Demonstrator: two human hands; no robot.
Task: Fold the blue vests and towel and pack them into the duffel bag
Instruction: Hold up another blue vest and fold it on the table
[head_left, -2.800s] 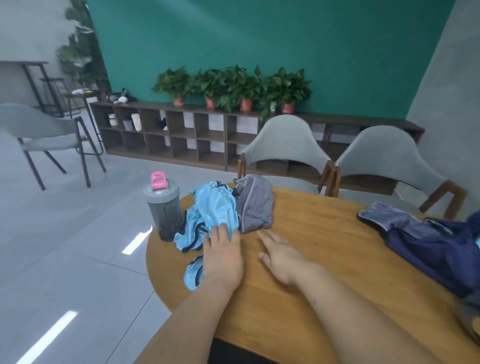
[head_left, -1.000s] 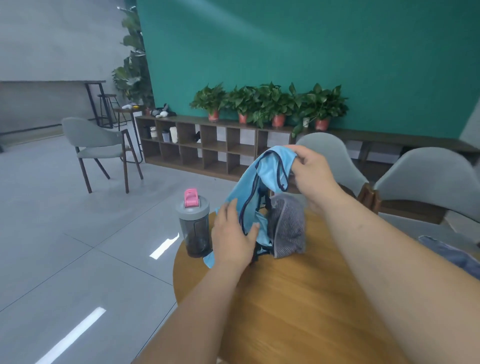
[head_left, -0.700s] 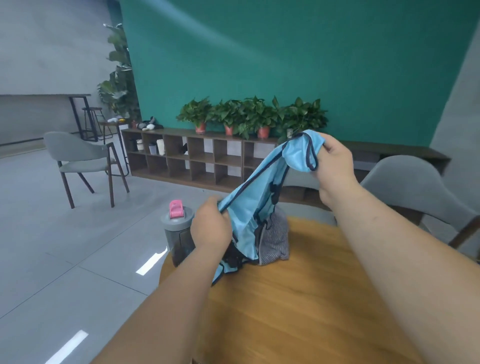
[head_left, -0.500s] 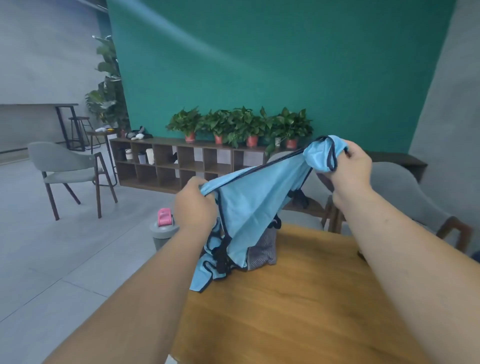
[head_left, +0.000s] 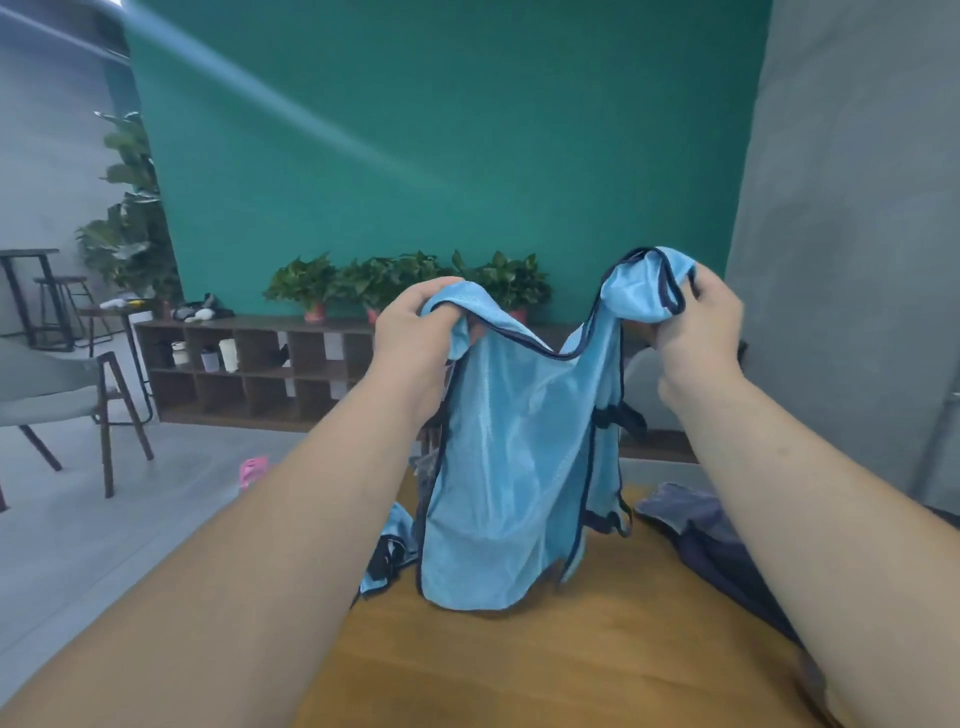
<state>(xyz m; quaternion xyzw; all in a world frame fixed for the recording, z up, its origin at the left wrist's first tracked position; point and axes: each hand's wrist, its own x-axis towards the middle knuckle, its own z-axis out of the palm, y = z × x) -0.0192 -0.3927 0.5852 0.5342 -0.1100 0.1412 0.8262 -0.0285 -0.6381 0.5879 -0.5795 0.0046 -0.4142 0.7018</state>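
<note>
1. One vest hung upright over the table, straps up and long axis vertical, with its hem reaching the wood.
2. The left hand gripped one strap in curled fingers. The right hand held the other, its fingers closed round the cloth.
3. Beside the hem lay a second vest, bunched, and the bag lay to the right. Behind stood a shelf, plants, a green wall and a chair.

The vest hangs over the table, left of the duffel bag.
</note>
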